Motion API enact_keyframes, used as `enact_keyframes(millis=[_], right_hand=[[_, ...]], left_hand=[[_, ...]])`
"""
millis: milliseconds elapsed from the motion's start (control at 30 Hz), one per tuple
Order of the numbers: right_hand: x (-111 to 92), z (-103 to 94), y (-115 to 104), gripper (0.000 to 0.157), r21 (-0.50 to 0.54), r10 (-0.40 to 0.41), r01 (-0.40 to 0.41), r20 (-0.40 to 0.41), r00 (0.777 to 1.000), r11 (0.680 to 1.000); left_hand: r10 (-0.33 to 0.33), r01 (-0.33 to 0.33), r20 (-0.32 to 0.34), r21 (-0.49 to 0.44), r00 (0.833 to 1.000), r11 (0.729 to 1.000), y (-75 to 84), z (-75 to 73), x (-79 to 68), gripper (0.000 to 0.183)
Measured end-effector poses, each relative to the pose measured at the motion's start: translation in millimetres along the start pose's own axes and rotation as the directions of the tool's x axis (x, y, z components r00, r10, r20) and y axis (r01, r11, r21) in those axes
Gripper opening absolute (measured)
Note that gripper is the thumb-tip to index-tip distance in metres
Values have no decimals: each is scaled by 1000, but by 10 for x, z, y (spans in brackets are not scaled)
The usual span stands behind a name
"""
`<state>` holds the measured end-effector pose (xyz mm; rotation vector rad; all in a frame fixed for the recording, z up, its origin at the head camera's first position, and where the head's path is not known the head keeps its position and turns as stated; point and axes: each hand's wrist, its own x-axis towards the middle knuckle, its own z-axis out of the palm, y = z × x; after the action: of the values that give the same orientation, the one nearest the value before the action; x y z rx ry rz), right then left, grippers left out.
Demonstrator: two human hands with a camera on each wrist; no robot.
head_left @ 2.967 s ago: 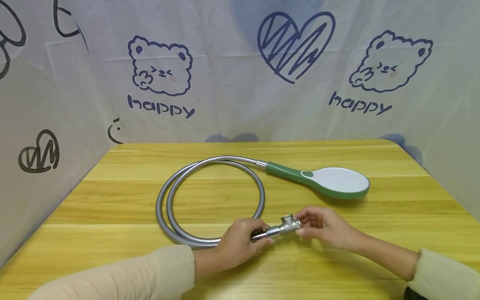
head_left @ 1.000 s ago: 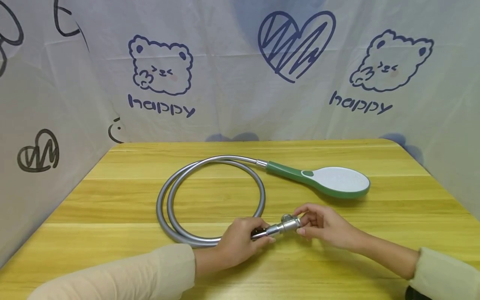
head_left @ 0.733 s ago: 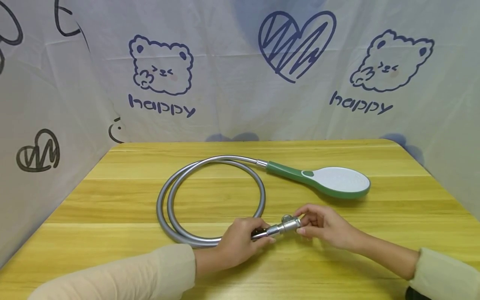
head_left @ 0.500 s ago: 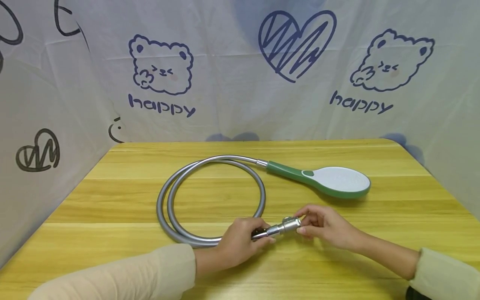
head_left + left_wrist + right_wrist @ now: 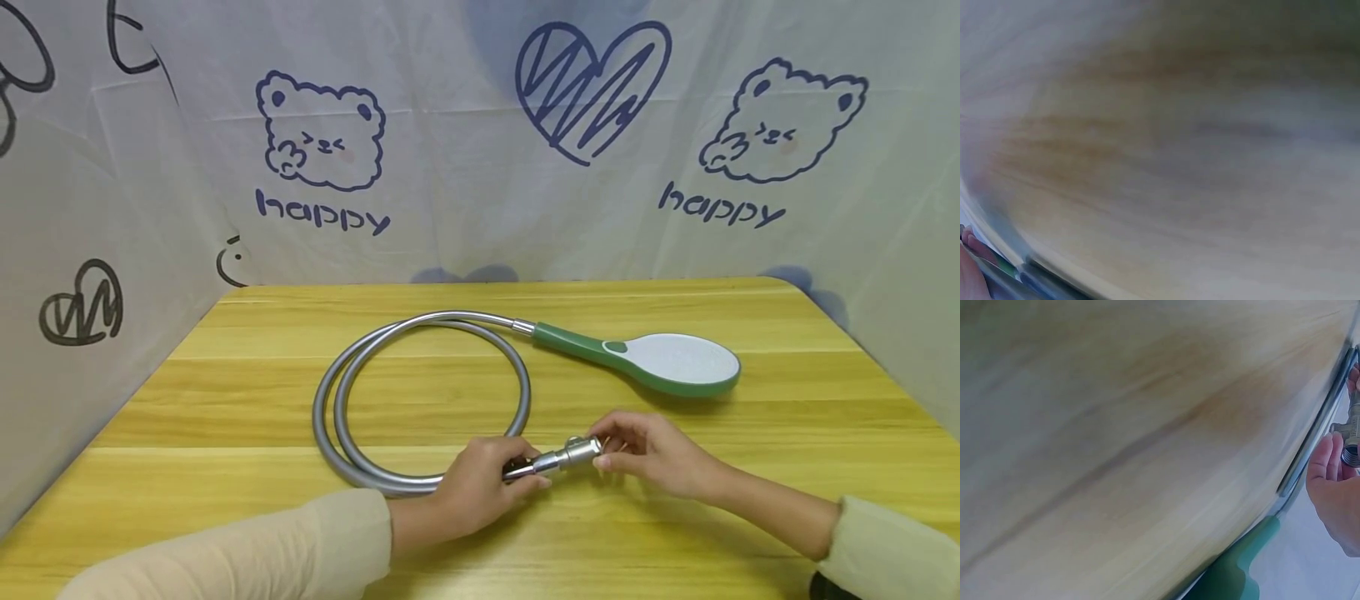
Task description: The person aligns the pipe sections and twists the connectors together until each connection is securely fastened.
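Observation:
My left hand (image 5: 480, 483) grips the chrome end of a grey shower hose (image 5: 318, 408), thumb and fingers around it. Screwed or fitted onto that end is a metal tee fitting (image 5: 581, 451), held between the thumb and fingers of my right hand (image 5: 660, 457). Its side branch points toward the back, mostly hidden in the head view. In the right wrist view the fitting (image 5: 1350, 432) shows a threaded open end close to the fingers. The hose loops round to a green shower head (image 5: 686, 360), which lies with its white face up.
All of this is on a yellow wood-grain table (image 5: 225, 400). A white cloth (image 5: 450, 167) with drawn bears and hearts hangs behind it and along both sides. Both wrist views are mostly filled with blurred tabletop.
The tee fitting has turned about the hose's axis: its side branch, facing up earlier, now points away to the back. Both hands stay in nearly the same place; my right fingers shift slightly.

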<state>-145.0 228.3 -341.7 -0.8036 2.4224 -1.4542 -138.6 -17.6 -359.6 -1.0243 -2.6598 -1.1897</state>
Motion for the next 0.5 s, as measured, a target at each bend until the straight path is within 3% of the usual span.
enact_keyframes(millis=[500], right_hand=[[19,-6,-26,24,51,7,-9,39,999,999]], left_hand=[[14,-14,-2,-2,1000,1000,-1,-17,10,14]])
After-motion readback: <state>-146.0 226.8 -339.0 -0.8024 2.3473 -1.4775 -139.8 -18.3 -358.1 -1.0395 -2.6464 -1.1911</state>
